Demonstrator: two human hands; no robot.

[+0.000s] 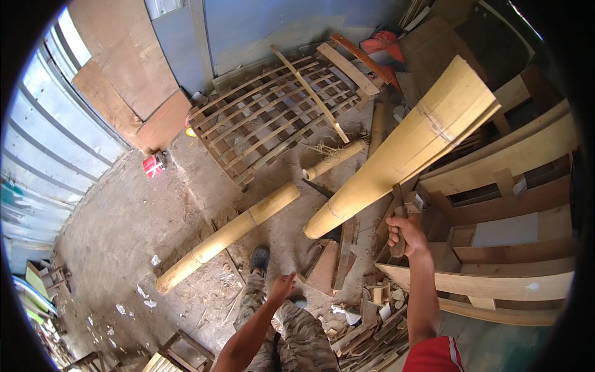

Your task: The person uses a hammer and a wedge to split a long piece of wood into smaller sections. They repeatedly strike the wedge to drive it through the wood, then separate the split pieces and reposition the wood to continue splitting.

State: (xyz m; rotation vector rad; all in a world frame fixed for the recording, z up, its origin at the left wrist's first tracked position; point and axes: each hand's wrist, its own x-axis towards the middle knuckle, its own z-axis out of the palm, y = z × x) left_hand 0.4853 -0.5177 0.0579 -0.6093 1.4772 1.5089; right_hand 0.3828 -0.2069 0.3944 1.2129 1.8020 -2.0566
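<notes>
My right hand [406, 234] is closed around the wooden handle of a knife [400, 230], whose dark blade points up and away, partly lost against the clutter. Just left of that blade, a thick bamboo pole [396, 149] stands tilted, its wide end toward me at the upper right. Long split lines run down it near that end. Neither hand visibly touches the pole. My left hand [284, 286] hangs in front of my legs with its fingers curled and nothing seen in them. Another bamboo pole [229, 237] lies on the floor to the left.
A wooden slat lattice [273, 115] lies farther back, with a shorter bamboo piece [333, 160] near it. Unfinished wooden cabinetry [483, 266] stands close on the right. Wood scraps [372, 332] are heaped below it. A red container [153, 165] sits by the left wall panels.
</notes>
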